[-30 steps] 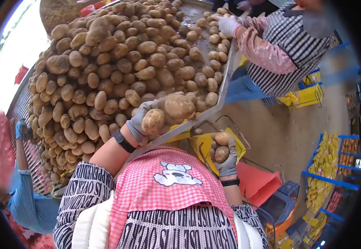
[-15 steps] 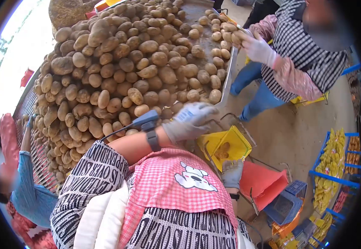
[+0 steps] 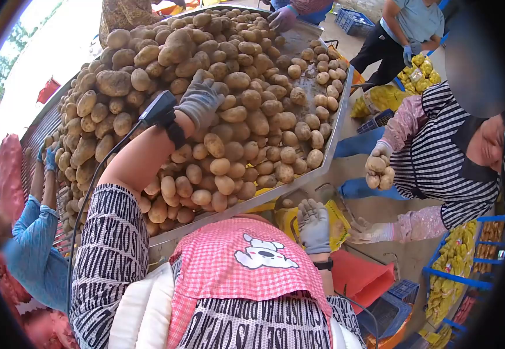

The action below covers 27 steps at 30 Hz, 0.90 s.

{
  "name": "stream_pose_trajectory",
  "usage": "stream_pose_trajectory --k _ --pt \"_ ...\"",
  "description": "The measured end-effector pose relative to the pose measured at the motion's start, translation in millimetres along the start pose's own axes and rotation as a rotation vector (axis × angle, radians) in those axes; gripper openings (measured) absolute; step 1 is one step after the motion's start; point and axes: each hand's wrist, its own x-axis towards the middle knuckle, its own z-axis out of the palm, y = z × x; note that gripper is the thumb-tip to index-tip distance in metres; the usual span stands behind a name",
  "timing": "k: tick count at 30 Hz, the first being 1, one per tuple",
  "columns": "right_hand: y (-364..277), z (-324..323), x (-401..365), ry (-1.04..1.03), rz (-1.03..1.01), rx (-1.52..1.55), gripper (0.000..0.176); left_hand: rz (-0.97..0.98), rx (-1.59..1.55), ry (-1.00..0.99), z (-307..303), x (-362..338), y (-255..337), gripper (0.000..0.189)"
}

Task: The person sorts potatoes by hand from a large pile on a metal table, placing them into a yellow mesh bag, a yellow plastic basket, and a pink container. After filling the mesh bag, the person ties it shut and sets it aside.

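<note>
Lying heaped on the table [image 3: 331, 135]: potatoes [image 3: 257, 123], seemingly firm, light singly, bruisable, best palmed round the middle. Your left hand [image 3: 199, 100] was over the table, grip unclear; your right hand [image 3: 313, 227], empty, was beyond its near edge.

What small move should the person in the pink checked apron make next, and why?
Probably close the left hand around a potato and lift it: that gloved hand is reaching over the heap, fingers among the potatoes, while the right hand is open and empty beside the yellow bag.
</note>
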Motion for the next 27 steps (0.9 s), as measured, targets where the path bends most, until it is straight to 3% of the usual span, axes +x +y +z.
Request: stream_pose_trajectory --k 9,11,12,13,15,17,19,21,25,27 --pt "15 -22 -21 0.010 0.018 0.124 0.037 0.014 -0.322 0.067 0 -5 -18 0.053" --pt "11 -9 -33 -0.010 0.024 0.170 0.038 -0.031 -0.682 0.378 1 -15 -2 0.052" --pt "9 4 -39 -0.133 0.058 0.167 0.039 0.082 -0.843 0.537 -1 -23 14 0.051" --pt "8 17 -46 -0.255 0.088 0.162 0.040 0.178 -0.914 0.546 -17 -35 38 0.051" --pt "2 57 -67 -0.287 0.100 0.182 0.038 0.491 -0.980 0.614 -42 -55 91 0.051" --pt "8 60 -74 -0.330 0.116 0.205 0.037 0.739 -0.979 0.485 -39 -72 148 0.059" --pt "23 38 -56 -0.369 0.135 0.449 0.036 0.935 -0.889 0.374 -45 -86 180 0.071" --pt "31 2 -60 -0.308 0.144 0.511 0.033 1.028 -0.984 0.356 -37 -88 199 0.069" --pt "42 -63 -100 0.058 0.028 0.586 0.037 1.038 -1.111 0.335 -14 -78 203 0.054" --pt "62 -116 -112 0.179 -0.114 0.569 0.037 0.932 -1.026 0.168 -9 -67 193 0.048"
